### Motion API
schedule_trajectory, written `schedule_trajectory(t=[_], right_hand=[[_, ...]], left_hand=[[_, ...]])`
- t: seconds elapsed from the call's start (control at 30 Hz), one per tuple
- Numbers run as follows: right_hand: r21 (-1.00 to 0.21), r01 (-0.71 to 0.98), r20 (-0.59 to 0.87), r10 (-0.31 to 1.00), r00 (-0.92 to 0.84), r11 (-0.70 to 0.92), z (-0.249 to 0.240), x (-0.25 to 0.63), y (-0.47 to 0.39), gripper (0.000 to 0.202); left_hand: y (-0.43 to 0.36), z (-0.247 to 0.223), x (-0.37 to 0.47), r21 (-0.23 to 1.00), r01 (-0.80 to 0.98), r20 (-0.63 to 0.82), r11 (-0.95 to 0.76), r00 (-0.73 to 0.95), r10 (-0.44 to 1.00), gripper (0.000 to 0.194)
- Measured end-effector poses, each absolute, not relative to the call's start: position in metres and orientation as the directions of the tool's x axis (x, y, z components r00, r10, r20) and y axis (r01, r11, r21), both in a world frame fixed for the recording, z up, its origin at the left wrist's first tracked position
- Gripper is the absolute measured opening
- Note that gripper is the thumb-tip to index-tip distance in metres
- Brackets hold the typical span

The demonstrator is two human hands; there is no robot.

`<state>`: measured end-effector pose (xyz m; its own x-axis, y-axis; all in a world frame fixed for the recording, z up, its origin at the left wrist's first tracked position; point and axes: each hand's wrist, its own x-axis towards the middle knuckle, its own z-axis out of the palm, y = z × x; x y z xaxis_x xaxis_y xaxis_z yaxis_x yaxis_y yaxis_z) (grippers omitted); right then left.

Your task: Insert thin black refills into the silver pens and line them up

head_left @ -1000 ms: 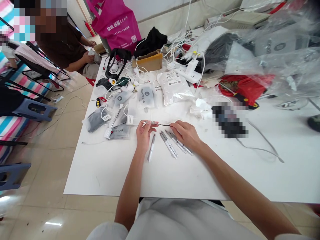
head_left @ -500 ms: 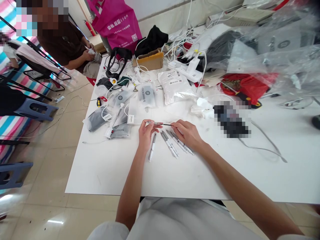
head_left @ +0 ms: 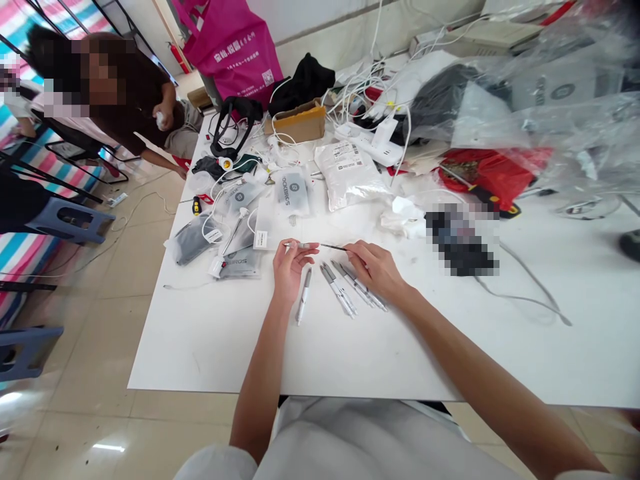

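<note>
My left hand is closed on a grey and white pen barrel, held roughly level above the table. My right hand pinches a thin dark pen refill that points left toward the barrel. The refill's pale tip is close to the barrel's end; whether they touch is too small to tell. Below my hands lie several grey and white pens. A single pen rests near my left wrist, while the others lie slanted together beside my right hand.
Packaged pouches lie left, and a white plastic parcel sits behind my hands. White cables, a power strip and a small cardboard box crowd the back. Clear plastic bags cover the far right. Another person sits beyond the left edge.
My hands have moved slightly apart, and more of the refill shows between them, farther out from the barrel. The person at the back left has leaned over and lowered one arm.
</note>
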<state>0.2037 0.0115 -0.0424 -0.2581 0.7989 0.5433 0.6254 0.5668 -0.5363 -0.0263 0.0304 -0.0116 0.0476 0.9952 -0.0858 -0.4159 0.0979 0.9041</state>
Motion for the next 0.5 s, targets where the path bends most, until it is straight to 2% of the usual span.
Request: schedule_trajectory(t=[0.5], right_hand=[[-0.426,0.679,0.575,0.758,-0.306,0.598,-0.0466,0.2027,0.0137,0.020]], left_hand=[[0.0284,-0.0130,-0.0223,0.936,-0.345,-0.029,0.072,0.127,0.991,0.038]])
